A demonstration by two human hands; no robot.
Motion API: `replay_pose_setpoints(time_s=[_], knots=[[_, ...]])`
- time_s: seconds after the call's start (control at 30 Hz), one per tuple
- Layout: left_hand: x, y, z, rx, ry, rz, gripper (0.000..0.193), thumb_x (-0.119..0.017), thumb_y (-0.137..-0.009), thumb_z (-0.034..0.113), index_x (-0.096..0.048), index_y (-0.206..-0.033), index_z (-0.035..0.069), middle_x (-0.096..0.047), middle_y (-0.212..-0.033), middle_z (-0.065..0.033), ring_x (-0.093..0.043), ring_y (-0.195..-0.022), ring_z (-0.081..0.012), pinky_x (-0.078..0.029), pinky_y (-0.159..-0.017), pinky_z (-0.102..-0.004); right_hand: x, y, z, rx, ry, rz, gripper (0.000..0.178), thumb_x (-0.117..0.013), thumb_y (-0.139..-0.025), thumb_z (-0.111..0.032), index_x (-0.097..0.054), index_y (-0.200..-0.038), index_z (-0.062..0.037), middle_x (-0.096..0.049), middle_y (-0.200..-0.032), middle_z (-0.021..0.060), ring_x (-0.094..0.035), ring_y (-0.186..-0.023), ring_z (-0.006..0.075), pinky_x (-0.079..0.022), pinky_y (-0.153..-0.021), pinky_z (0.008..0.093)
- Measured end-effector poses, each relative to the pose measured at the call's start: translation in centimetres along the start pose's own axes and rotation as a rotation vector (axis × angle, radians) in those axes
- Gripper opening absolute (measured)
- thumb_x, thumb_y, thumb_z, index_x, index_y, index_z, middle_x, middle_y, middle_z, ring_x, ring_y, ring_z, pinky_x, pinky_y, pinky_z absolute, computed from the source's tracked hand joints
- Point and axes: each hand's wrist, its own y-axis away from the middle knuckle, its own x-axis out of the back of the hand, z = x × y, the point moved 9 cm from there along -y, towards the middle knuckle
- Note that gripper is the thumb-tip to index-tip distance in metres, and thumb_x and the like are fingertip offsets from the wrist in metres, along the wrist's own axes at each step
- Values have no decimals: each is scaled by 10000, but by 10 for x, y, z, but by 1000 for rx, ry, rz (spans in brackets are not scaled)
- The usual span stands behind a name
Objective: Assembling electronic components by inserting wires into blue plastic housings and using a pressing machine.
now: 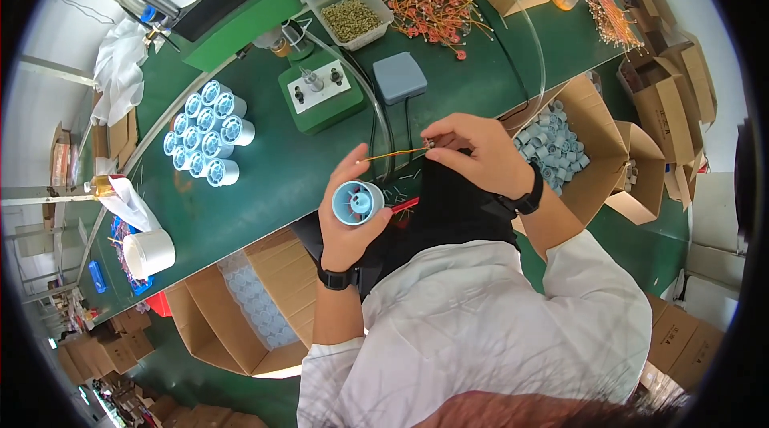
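Note:
My left hand (346,244) is closed around a light blue plastic housing (358,202), a round cup whose open end faces up and shows a raised hub inside. A red stick-like handle (406,205) juts out beside that hand's thumb; its other end is hidden. My right hand (485,154) pinches a small part with wires (398,153). Its thin orange-yellow wires stretch left, with their tips by my left forefinger, above the cup. Most of the small part is covered by the fingertips.
Several matching housings (205,130) stand grouped on the green table (264,196) at left. A green press (232,16) with its fixture (319,92) is behind, beside a grey box (399,77), a tub of brass-coloured pieces (350,16) and wired red discs (432,8). Cartons (589,128) flank me.

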Motion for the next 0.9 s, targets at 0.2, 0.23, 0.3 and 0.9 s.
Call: replay_pose_setpoints(time_s=[0.2,0.23,0.3,0.9], knots=[[17,10,22,-202,-582,135,540,-918,-657,52,-653,-1128,50,-608,-1103,-142,-596,-979,-292,-498,-843,-373,9,14,-27,-17,-211,11,262,-828,-847,-46,-711,-1074,10,-703,-933,73,-704,-809,116,-563,-707,236],[15,9,27,-245,-634,143,540,-936,-648,66,-647,-1103,56,-587,-1054,-128,-590,-946,-290,-497,-796,-373,4,16,-44,52,-83,-40,257,-845,-831,-58,-721,-1048,1,-693,-901,65,-687,-768,112,-546,-670,234],[10,7,31,-282,-686,150,542,-955,-638,81,-640,-1079,61,-567,-1005,-113,-583,-913,-287,-496,-750,-374,-8,18,-68,198,185,-135,249,-877,-798,-82,-739,-994,-17,-674,-836,48,-652,-684,104,-511,-597,230],[-21,9,32,-382,-706,115,428,-876,-664,58,-621,-1007,72,-651,-985,-96,-628,-913,-308,-508,-749,-381,-54,13,-69,259,492,-138,196,-853,-774,-211,-736,-869,-84,-607,-721,21,-623,-620,194,-491,-556,309]])
